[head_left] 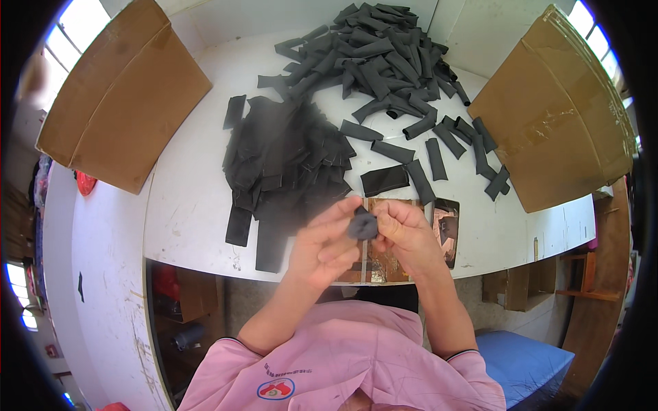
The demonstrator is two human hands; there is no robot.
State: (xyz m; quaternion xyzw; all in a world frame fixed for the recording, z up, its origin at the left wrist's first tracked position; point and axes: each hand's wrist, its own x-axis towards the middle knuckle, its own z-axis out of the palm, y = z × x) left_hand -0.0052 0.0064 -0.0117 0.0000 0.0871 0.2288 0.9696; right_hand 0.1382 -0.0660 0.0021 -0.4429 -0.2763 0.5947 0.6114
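Observation:
In front of my chest, both hands pinch a small dark grey fabric tube (pixel 362 226), its end bunched and turned toward me. My left hand (pixel 327 240) grips it from the left with the fingertips. On the other side, the thumb and fingers of my right hand (pixel 409 236) close on its edge. Below the hands lies a brown taped cardboard sheet (pixel 392 264) at the table's front edge. Just beyond them rests a flat black fabric piece (pixel 384 181). A heap of flat black pieces (pixel 284 151) lies to the left, and a big pile of grey tubes (pixel 384 51) at the back.
Tall cardboard pieces stand at the left (pixel 127 96) and right (pixel 555 113) of the white table (pixel 195 226). Several loose tubes (pixel 436 159) lie scattered toward the right. A dark-rimmed rectangular item (pixel 445 233) sits beside the taped sheet. A blue stool (pixel 524 363) stands below right.

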